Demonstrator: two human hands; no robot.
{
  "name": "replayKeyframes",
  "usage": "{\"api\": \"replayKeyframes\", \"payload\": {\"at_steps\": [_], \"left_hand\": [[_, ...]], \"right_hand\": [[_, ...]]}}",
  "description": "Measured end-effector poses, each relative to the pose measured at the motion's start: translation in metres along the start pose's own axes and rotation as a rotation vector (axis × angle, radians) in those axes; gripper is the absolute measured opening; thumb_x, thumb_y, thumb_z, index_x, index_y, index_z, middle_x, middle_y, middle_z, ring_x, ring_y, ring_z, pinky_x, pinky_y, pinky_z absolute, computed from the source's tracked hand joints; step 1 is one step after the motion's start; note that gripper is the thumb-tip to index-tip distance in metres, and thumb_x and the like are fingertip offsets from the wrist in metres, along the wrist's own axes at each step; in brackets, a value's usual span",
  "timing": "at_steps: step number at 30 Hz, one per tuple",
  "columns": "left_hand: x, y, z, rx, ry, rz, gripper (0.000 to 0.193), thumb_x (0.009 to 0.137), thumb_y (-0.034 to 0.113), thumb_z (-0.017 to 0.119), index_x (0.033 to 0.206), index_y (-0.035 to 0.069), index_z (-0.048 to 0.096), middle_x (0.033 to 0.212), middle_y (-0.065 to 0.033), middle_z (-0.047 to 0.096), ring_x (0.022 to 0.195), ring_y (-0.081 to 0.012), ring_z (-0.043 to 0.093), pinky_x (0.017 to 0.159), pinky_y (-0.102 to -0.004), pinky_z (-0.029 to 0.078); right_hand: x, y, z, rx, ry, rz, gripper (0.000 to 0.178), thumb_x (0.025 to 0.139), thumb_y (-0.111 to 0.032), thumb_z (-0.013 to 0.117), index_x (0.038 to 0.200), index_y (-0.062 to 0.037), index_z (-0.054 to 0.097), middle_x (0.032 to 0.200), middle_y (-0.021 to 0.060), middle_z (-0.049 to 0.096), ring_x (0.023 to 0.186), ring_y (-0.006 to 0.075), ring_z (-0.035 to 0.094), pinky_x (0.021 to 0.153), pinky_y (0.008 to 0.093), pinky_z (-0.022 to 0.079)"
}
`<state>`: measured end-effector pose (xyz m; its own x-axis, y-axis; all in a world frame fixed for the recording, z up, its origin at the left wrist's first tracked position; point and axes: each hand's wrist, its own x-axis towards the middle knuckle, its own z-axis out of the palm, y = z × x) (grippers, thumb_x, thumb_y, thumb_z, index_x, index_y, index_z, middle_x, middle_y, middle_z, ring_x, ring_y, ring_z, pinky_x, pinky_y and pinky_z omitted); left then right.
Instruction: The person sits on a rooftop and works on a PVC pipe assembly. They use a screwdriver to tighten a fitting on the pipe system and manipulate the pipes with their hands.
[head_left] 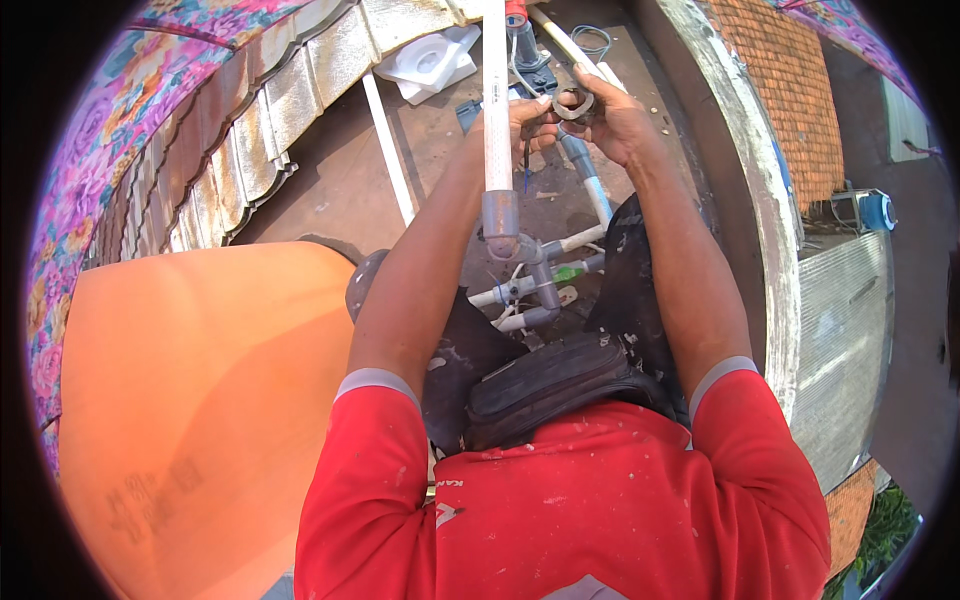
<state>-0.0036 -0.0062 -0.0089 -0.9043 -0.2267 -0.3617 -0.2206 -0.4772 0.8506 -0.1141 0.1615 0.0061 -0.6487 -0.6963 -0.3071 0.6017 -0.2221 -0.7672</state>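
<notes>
Two hands meet just beyond the top of the tall white plastic pipe: the left hand and the right hand pinch a small grey plastic ring fitting between their fingertips. Below the pipe sits a grey pipe junction; left of it bulges a large orange plastic tank.

Item I see: grey ring-shaped pipe fitting, small, round, open centre facing up, held above the ledge beside a white upright pipe, over a grey-white pipe.
</notes>
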Motion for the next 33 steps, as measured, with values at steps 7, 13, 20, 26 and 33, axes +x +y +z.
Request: {"api": "replayKeyframes", "payload": {"at_steps": [7, 13, 20, 26, 33], "left_hand": [[0.006, -0.001, -0.001, 0.284, 0.077, 0.046, 0.014, 0.101, 0.016, 0.071, 0.095, 0.007, 0.062, 0.086, -0.0014, 0.064, 0.071, -0.0074, 0.056, 0.058, -0.0187, 0.044], [0.012, 0.0, -0.006, 0.242, 0.095, 0.06, 0.015, 0.101, 0.015, 0.07, 0.092, 0.007, 0.062, 0.082, -0.0003, 0.062, 0.069, -0.007, 0.055, 0.059, -0.0203, 0.043], [0.005, -0.002, 0.0, 0.176, 0.139, 0.169, 0.014, 0.101, 0.015, 0.07, 0.093, 0.006, 0.063, 0.085, -0.0021, 0.066, 0.07, -0.0079, 0.058, 0.059, -0.0207, 0.045], [0.005, -0.003, -0.005, 0.171, 0.186, 0.196, 0.012, 0.1, 0.014, 0.072, 0.1, 0.005, 0.064, 0.086, -0.003, 0.067, 0.071, -0.0089, 0.06, 0.06, -0.0222, 0.047], [0.004, -0.003, -0.001, 0.485, 0.215, 0.44, 0.021, 0.099, 0.015, 0.073, 0.11, -0.001, 0.066, 0.092, -0.0039, 0.066, 0.076, -0.0087, 0.063, 0.066, -0.022, 0.057]], "right_hand": [[0.004, -0.004, -0.006, 0.002, 0.042, 0.156, 0.031, 0.1, -0.037, 0.07, 0.112, -0.008, 0.072, 0.095, 0.0051, 0.076, 0.082, 0.0187, 0.072, 0.072, 0.0331, 0.057], [0.008, 0.014, -0.005, -0.422, 0.015, -0.154, 0.029, 0.095, -0.026, 0.075, 0.108, -0.0013, 0.077, 0.088, 0.0061, 0.074, 0.075, 0.0133, 0.067, 0.068, 0.0284, 0.053], [0.017, 0.022, -0.009, -0.797, 0.052, -0.372, 0.023, 0.096, -0.021, 0.079, 0.109, -0.0018, 0.078, 0.089, 0.0013, 0.073, 0.08, 0.0124, 0.066, 0.074, 0.0292, 0.055], [0.015, 0.027, 0.001, -1.003, 0.066, -0.554, 0.033, 0.1, -0.033, 0.075, 0.111, -0.0019, 0.076, 0.088, 0.006, 0.071, 0.083, 0.0156, 0.064, 0.075, 0.0345, 0.053], [0.005, 0.02, 0.003, -1.094, 0.011, -0.346, 0.043, 0.1, -0.047, 0.068, 0.113, -0.0071, 0.077, 0.096, 0.018, 0.074, 0.09, 0.0295, 0.071, 0.083, 0.0415, 0.054]]}}
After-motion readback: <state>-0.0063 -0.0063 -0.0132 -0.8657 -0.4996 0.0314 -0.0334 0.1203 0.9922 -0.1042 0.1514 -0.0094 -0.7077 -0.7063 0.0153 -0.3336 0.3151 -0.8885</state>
